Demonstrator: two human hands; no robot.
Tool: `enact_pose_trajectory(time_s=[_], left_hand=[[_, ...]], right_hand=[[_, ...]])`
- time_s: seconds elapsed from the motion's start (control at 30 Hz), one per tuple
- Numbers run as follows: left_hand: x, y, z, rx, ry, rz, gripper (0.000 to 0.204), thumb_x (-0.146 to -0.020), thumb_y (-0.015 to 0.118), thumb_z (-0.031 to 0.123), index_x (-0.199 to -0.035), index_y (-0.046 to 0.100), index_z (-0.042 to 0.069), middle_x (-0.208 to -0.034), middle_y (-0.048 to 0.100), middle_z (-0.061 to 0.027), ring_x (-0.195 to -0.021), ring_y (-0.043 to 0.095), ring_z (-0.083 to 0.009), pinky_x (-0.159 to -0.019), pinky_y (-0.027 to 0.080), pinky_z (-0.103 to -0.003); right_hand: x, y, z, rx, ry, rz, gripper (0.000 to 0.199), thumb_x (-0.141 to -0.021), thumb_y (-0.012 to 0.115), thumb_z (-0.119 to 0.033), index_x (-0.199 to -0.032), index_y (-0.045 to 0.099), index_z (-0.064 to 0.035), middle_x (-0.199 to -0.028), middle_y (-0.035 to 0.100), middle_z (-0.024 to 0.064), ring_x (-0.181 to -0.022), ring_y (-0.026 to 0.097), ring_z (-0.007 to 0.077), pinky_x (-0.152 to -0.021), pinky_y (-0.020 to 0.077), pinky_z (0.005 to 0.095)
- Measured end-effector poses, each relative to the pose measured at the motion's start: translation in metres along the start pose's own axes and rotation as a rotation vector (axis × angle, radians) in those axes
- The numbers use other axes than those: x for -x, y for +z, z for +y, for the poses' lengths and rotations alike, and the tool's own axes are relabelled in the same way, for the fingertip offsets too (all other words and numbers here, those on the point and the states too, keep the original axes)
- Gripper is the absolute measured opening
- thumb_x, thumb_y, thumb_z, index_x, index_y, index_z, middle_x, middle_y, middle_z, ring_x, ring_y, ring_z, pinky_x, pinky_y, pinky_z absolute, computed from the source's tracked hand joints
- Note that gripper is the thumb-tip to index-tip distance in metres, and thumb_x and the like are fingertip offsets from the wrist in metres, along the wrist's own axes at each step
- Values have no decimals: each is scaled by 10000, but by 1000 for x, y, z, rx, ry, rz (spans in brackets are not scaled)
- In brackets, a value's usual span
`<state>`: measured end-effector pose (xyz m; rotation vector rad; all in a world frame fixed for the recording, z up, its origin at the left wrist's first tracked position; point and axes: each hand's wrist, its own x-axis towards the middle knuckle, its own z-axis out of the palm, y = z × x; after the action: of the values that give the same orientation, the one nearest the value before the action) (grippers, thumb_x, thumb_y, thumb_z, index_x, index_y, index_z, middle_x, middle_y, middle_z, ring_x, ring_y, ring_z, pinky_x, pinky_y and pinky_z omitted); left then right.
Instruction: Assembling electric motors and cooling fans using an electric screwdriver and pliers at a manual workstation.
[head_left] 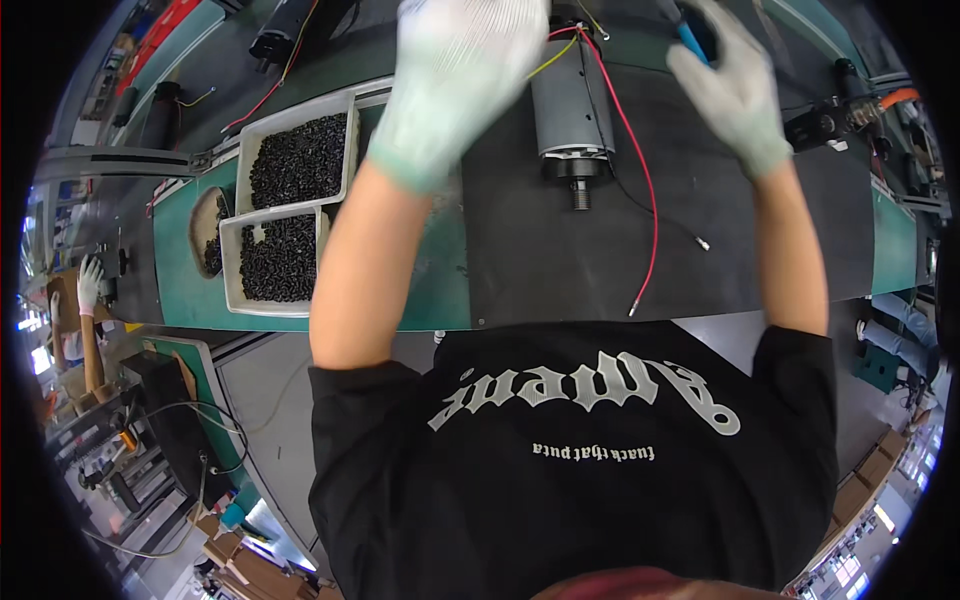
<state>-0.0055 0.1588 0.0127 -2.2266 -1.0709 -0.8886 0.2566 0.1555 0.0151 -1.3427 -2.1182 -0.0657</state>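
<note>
With the two trays of black screws [290, 210] at nine o'clock, the gloved left hand [455, 85], fingers loosely together, hovers beside the grey motor [572, 110] at twelve, while the right hand [735, 90], clamped on a blue-handled tool [692, 40], could snag the loose red wire [640, 170].

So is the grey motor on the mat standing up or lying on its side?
Lying on its side. The grey motor rests lengthwise on the dark mat, its threaded shaft pointing toward the person, red and yellow wires trailing off.
</note>
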Motion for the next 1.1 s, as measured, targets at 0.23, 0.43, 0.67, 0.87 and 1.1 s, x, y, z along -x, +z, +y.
enact_pose_trajectory(time_s=[0.23,0.43,0.67,0.87,1.1], left_hand=[[4,103,8,769,-1024,-501,646,-858,566,497,-1146,585,-81,-1154,604,-314,-1147,567,-404,-966,441,-413],[17,102,43,957,-1199,-110,547,-825,695,390,-1150,578,-34,-1109,647,-192,-1070,607,-289,-950,453,-381],[19,-44,75,1130,-358,84,912,-518,887,241,-1277,442,1,-1181,578,-142,-1022,607,-237,-929,488,-357],[27,-34,88,1277,-102,315,1009,-459,946,339,-1244,441,-44,-1181,576,-239,-1057,611,-300,-924,504,-396],[34,-41,88,1273,-39,201,866,-508,955,324,-1182,507,16,-1225,530,-293,-1088,592,-372,-945,482,-457]], right_hand=[[45,94,43,-1900,951,-398,135,-834,566,-108,-947,617,-53,-793,647,51,-648,622,172,-624,531,294],[67,87,19,-2036,790,-116,331,-819,542,-147,-1143,563,-81,-871,628,67,-830,624,232,-780,501,406],[84,-62,-54,-1190,464,-237,597,-697,710,-296,-1163,547,40,-948,575,91,-813,535,173,-722,440,310],[50,-114,-70,-376,9,-191,594,-584,542,-58,-1160,644,45,-965,615,147,-861,595,219,-818,483,338],[34,-147,-136,24,185,-460,558,-590,498,27,-1128,645,35,-876,567,133,-788,593,243,-751,480,316]])
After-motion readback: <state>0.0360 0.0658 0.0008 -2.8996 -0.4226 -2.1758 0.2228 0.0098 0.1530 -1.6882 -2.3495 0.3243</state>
